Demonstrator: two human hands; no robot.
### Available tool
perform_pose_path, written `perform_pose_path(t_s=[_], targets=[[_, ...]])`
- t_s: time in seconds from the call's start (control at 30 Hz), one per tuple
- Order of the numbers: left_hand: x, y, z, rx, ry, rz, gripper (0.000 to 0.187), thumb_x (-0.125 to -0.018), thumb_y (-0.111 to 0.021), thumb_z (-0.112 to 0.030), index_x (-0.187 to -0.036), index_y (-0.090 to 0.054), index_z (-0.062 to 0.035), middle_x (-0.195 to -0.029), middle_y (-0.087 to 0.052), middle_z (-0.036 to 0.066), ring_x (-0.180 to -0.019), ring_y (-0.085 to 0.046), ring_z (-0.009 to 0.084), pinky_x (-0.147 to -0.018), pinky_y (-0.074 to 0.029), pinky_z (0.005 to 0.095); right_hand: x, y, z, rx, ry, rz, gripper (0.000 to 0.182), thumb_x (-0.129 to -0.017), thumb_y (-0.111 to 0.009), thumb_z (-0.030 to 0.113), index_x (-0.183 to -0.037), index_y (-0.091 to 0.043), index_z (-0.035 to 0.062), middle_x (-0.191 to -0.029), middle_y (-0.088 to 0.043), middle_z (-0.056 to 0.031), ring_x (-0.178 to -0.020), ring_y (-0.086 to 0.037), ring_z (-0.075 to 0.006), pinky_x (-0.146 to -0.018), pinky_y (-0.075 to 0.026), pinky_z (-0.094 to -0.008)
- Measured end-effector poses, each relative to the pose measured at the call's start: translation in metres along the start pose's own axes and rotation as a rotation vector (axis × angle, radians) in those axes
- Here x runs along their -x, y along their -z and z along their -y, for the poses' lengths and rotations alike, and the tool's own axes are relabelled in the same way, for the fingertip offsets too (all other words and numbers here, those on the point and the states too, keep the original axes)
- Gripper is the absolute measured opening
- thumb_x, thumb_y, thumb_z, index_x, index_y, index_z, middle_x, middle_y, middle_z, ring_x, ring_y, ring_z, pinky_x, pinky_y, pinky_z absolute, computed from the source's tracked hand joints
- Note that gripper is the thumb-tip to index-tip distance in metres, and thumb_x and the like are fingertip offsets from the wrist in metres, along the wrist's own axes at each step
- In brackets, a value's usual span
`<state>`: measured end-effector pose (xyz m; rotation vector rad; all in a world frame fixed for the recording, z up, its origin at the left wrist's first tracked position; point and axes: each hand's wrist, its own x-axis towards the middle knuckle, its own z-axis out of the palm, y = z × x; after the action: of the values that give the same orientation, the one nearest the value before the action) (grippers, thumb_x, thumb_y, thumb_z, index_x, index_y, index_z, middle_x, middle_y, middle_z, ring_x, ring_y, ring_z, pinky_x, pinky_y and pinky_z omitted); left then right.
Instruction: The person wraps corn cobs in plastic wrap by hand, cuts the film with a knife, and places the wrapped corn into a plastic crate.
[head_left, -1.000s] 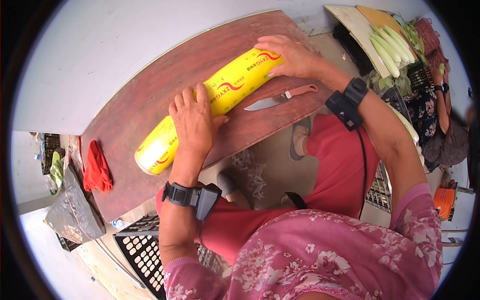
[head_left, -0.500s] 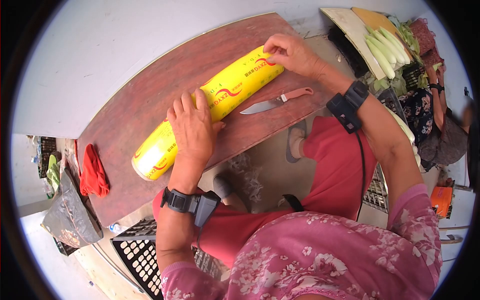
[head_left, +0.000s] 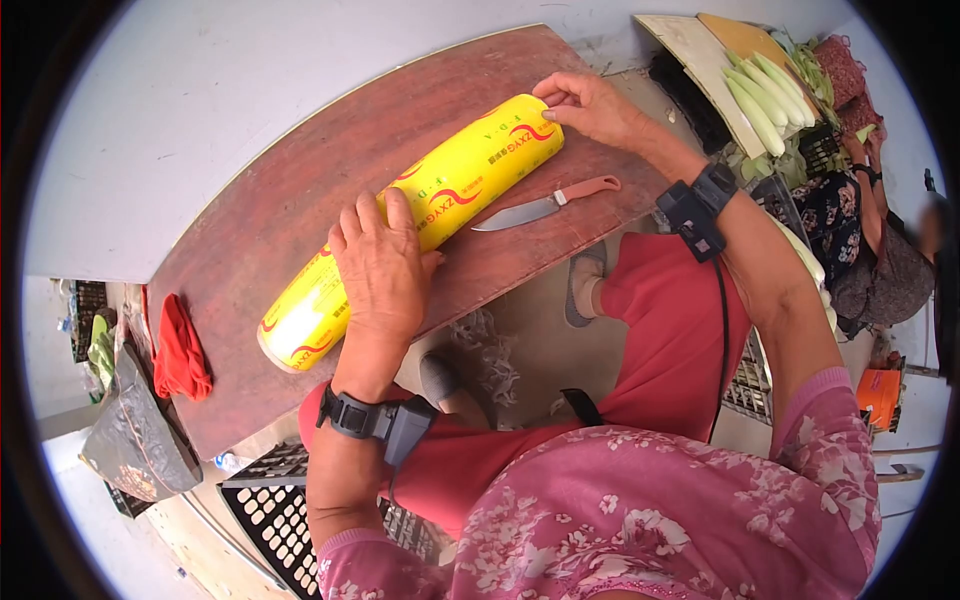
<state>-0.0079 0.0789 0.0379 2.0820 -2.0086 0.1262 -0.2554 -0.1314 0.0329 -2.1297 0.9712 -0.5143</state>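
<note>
A long yellow roll of cling film (head_left: pixel 478 172) with red and green print lies slantwise on the reddish-brown table (head_left: pixel 300 140). My left hand (head_left: pixel 380 265) is wrapped over its lower left part, with the thumb on the near side. At the roll's far right end, my right hand (head_left: pixel 592 108) has its fingers and thumb closed on the edge. Whether a loose edge of film is pinched there is too small to tell. A knife (head_left: pixel 545 204) with a pinkish handle lies beside the roll on the near side, its blade pointing left, touched by neither hand.
A red cloth (head_left: pixel 180 350) hangs at the table's left edge. Black crates (head_left: pixel 270 510) stand below. At upper right, long pale green vegetables (head_left: pixel 770 100) lie on a board. Another person (head_left: pixel 870 240) sits at the right. Scraps (head_left: pixel 490 360) litter the floor under the table.
My right hand's fingers have shifted slightly at the roll's end, and the thumb now sits lower on it. My left hand stays on the roll. The view has moved slightly.
</note>
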Motion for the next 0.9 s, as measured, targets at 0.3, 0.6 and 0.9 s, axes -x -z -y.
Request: perform_pose_path(t_s=[0.3,0.6,0.9], targets=[[0.002,0.000,-0.003,-0.023,-0.004,-0.019,0.073,-0.059,-0.085,-0.023,-0.119,-0.047,-0.0038,-0.110,-0.050,0.015,-0.103,-0.048,0.0320,-0.089,-0.038,0.0434,0.005,-0.001,0.014,0.287,0.227,-0.069,0.022,-0.079,-0.065,0.003,-0.100,-0.064,0.0030,-0.095,-0.056,-0.0047,-0.090,-0.055,-0.0157,-0.080,-0.046,-0.0262],[0.006,0.002,0.002,0.061,-0.005,-0.042,0.067,-0.060,-0.084,-0.019,-0.115,-0.049,-0.0053,-0.111,-0.051,0.015,-0.103,-0.049,0.0332,-0.088,-0.039,0.0431,0.008,-0.002,0.006,0.267,0.320,-0.096,0.012,-0.074,-0.069,0.009,-0.085,-0.065,0.0048,-0.094,-0.061,-0.0048,-0.084,-0.060,-0.0189,-0.077,-0.047,-0.0301],[0.007,0.001,0.002,0.090,-0.003,-0.069,0.066,-0.062,-0.083,-0.019,-0.117,-0.051,-0.0047,-0.112,-0.051,0.015,-0.103,-0.048,0.0338,-0.088,-0.040,0.0437,0.013,-0.012,0.045,0.325,0.364,-0.124,0.013,-0.079,-0.066,0.005,-0.092,-0.063,0.0043,-0.101,-0.058,-0.0071,-0.097,-0.057,-0.0213,-0.088,-0.045,-0.0307]])
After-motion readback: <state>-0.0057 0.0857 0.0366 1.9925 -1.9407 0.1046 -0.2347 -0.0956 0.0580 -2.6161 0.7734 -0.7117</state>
